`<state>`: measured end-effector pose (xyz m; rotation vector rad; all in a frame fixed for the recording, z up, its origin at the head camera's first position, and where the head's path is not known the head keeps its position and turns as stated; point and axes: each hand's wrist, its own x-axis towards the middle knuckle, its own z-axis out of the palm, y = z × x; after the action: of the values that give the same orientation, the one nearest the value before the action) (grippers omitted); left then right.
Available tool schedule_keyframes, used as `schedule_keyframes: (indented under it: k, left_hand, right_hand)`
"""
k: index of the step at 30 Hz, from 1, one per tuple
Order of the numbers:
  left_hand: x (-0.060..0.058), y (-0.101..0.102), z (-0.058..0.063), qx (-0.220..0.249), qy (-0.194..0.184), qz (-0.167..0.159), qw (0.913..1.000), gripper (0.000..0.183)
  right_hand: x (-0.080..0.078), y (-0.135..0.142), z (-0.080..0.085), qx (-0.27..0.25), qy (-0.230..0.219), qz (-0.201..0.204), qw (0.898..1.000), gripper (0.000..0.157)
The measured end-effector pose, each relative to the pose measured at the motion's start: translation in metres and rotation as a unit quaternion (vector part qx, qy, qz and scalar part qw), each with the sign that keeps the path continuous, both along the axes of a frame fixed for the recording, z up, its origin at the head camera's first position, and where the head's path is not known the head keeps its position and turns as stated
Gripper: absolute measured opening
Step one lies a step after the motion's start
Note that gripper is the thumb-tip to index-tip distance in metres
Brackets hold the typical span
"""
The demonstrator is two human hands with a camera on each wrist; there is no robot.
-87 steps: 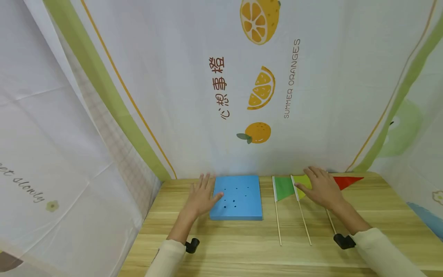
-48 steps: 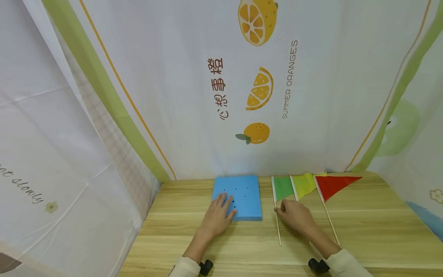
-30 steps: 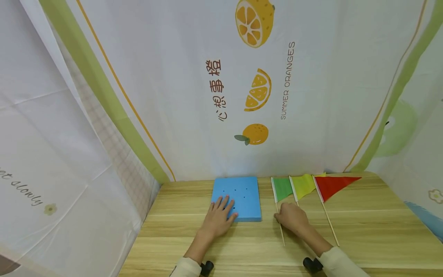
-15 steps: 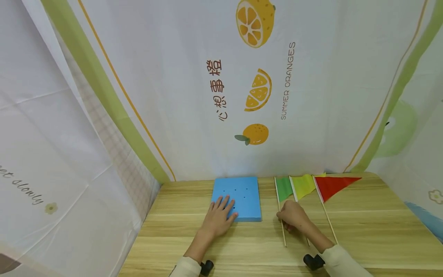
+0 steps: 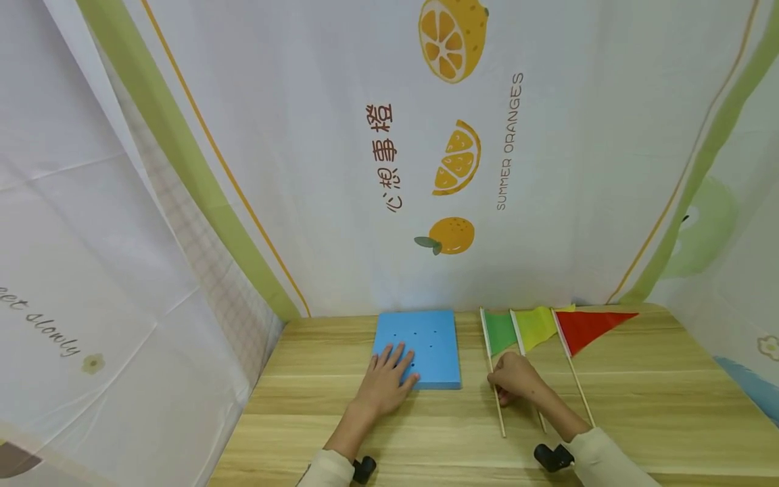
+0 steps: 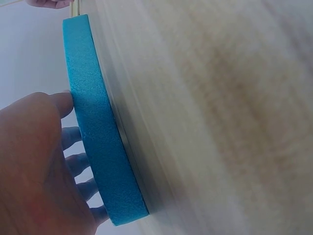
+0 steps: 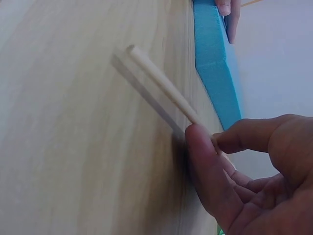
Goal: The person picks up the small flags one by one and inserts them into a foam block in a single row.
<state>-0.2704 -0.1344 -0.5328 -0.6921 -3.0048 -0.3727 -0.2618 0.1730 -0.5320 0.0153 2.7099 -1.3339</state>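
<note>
A square blue foam board (image 5: 439,345) with several small holes lies near the back of the wooden table. My left hand (image 5: 385,380) rests on its front left part, fingers spread; the left wrist view has these fingers over the foam's thick edge (image 6: 100,122). To the right, my right hand (image 5: 517,379) pinches the wooden stick of a green pennant flag (image 5: 499,331) between thumb and fingertips. In the right wrist view, the free end of the stick (image 7: 164,85) is slightly above the table, over its shadow.
Right of the green flag lie a yellow pennant flag (image 5: 535,328), its stick partly behind my right hand, and a red pennant flag (image 5: 590,328). A white printed curtain (image 5: 328,203) hangs behind the wooden table (image 5: 292,433).
My right hand has come from over the yellow and red flags to pinch the green flag's stick, whose lower end has shifted right. My left hand has slid onto the board's front.
</note>
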Motion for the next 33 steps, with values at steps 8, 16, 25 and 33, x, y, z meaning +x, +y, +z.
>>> schedule_keyframes:
  k: [8,16,25,33]
  left_hand:
    - [0.001,0.001,0.001,0.0,-0.009,0.004,1.0,0.062]
    - [0.001,0.001,0.0,0.004,-0.011,0.004,0.9999,0.062]
    - [0.001,0.001,0.001,0.006,-0.008,0.004,0.9999,0.061]
    - [0.001,0.001,0.002,0.009,-0.01,0.003,0.9999,0.061]
  right_hand:
    - [0.001,0.0,0.007,-0.01,-0.005,-0.004,1.0,0.028]
    - [0.001,-0.002,0.013,-0.034,0.006,-0.006,0.999,0.025]
    - [-0.001,-0.002,0.015,-0.031,0.028,-0.01,0.999,0.018]
    - [-0.001,-0.004,0.028,-0.034,0.05,-0.008,0.998,0.016]
